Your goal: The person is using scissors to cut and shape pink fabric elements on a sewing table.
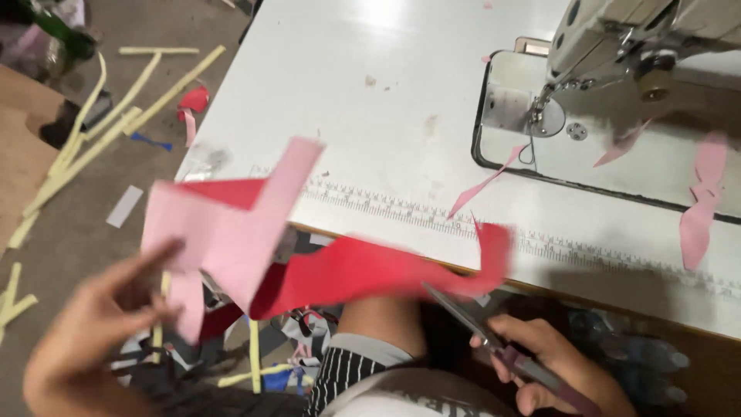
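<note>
The left hand [93, 324] pinches a blurred pink and red fabric piece [255, 239] by its left end. The cloth stretches rightward from that grip to the scissors [494, 340], clenched in the right hand [548, 371], blades touching the fabric's lower edge, just below the white sewing table [370, 100].

Bright tabletop glare, motion-blurred foreground
</note>
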